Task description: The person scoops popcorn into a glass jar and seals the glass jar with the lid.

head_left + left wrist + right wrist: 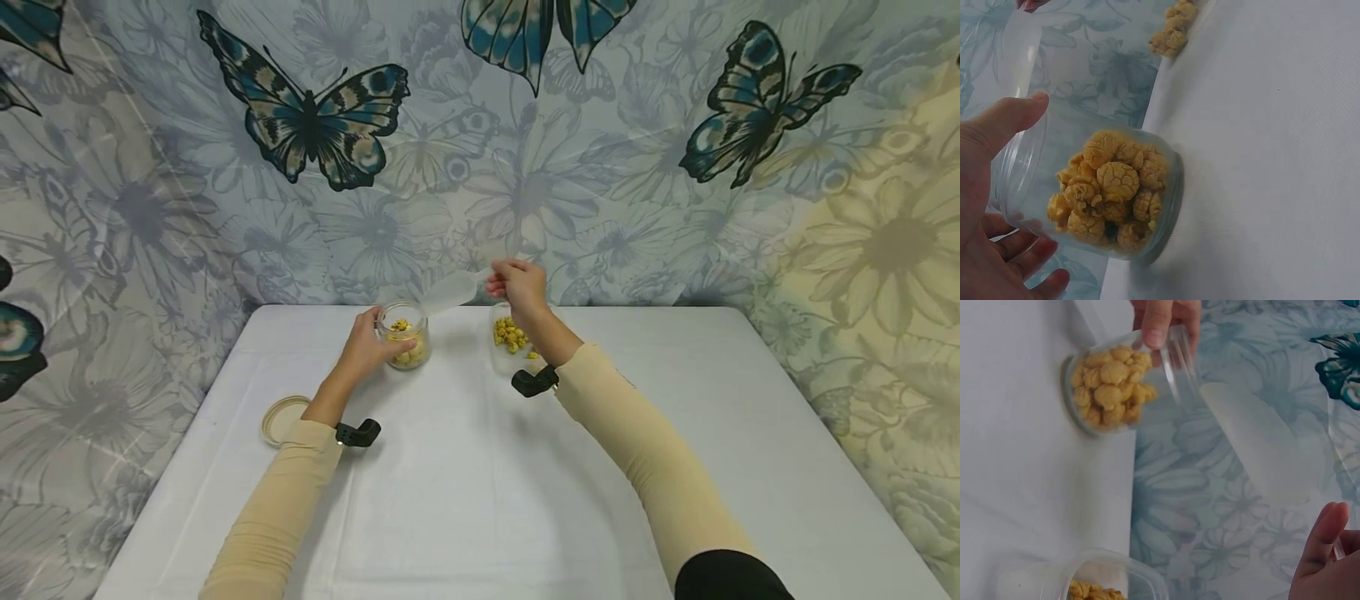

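A clear jar (408, 354), partly filled with yellow caramel popcorn (1110, 187), stands upright near the table's far edge. My left hand (369, 346) grips it around the neck, thumb on one side and fingers on the other. Up and to the right, my right hand (521, 287) pinches the handle of a translucent white scoop (452, 290). The tip of the scoop points at the jar's mouth, and no popcorn shows on it in the right wrist view. Below the right hand sits a clear plastic container (510, 363) holding more popcorn (510, 333), partly hidden by the wrist.
A round lid (285, 419) with a pale gold rim lies on the white table (465, 500) beside my left forearm. Behind the far table edge hangs a butterfly-and-flower patterned backdrop (450, 208).
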`<act>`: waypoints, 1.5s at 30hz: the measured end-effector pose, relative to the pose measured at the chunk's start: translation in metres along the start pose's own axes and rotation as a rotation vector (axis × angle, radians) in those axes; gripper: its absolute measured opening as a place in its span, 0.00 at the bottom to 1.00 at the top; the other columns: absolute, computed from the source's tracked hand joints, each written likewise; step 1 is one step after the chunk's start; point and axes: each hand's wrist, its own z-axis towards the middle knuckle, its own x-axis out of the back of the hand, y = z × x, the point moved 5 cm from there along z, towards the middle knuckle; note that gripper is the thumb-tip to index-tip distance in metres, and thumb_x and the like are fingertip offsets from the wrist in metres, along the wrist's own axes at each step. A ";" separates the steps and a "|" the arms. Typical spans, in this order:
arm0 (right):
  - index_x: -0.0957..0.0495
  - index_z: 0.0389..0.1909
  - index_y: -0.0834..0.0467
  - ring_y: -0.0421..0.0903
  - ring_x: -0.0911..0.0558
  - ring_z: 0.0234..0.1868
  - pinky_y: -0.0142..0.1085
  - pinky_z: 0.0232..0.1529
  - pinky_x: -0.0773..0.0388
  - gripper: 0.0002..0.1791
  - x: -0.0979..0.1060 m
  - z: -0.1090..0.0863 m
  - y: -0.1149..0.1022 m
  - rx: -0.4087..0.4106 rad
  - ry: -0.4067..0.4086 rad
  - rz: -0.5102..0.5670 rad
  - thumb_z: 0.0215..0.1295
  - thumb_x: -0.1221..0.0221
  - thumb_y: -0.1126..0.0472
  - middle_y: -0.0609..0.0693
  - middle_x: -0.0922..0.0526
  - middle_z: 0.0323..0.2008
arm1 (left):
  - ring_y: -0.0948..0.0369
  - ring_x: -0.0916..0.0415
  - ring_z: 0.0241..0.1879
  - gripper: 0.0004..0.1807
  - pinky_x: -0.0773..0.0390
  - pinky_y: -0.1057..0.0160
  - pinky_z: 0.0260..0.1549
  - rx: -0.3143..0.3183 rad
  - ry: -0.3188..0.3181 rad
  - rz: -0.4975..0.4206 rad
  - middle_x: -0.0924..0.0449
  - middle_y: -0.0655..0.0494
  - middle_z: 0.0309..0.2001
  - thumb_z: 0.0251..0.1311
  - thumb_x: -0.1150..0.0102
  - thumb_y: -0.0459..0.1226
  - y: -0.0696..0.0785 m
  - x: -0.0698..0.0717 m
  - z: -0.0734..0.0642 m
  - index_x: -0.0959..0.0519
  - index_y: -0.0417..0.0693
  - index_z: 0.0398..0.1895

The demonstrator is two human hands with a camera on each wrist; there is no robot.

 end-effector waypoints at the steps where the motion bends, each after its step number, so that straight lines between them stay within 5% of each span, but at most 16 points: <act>1: 0.25 0.53 0.70 0.38 0.22 0.15 0.25 0.19 0.23 0.16 0.001 0.000 0.000 0.002 -0.001 0.006 0.70 0.44 0.63 0.48 0.21 0.19 | 0.41 0.47 0.73 0.56 0.43 0.41 0.71 -0.004 0.001 0.002 0.48 0.34 0.72 0.52 0.30 0.52 0.000 0.000 0.000 0.52 0.36 0.75; 11: 0.28 0.56 0.73 0.38 0.23 0.16 0.26 0.21 0.23 0.19 0.018 -0.001 -0.003 0.004 0.013 0.018 0.71 0.45 0.63 0.48 0.22 0.20 | 0.40 0.47 0.72 0.58 0.42 0.40 0.70 0.008 0.013 0.022 0.48 0.34 0.72 0.51 0.30 0.53 0.001 -0.004 0.003 0.52 0.38 0.76; 23: 0.27 0.52 0.73 0.37 0.23 0.14 0.24 0.17 0.25 0.16 0.045 0.006 -0.021 0.054 0.051 0.086 0.71 0.45 0.64 0.47 0.22 0.16 | 0.42 0.50 0.74 0.56 0.42 0.41 0.70 -0.021 0.064 0.014 0.53 0.39 0.74 0.51 0.31 0.54 0.024 0.002 0.008 0.52 0.46 0.77; 32: 0.23 0.41 0.64 0.37 0.22 0.14 0.24 0.17 0.25 0.06 0.067 0.007 -0.032 0.046 0.110 0.080 0.69 0.44 0.65 0.47 0.21 0.16 | 0.44 0.52 0.75 0.53 0.43 0.40 0.71 -0.148 0.076 -0.050 0.54 0.44 0.75 0.51 0.30 0.53 0.044 -0.004 0.006 0.48 0.47 0.76; 45: 0.23 0.46 0.70 0.36 0.24 0.12 0.25 0.13 0.28 0.12 0.091 0.011 -0.038 0.088 0.200 -0.001 0.68 0.42 0.64 0.46 0.22 0.15 | 0.45 0.49 0.74 0.51 0.41 0.39 0.69 -0.264 0.050 -0.040 0.51 0.44 0.75 0.52 0.30 0.52 0.068 -0.035 0.001 0.45 0.49 0.75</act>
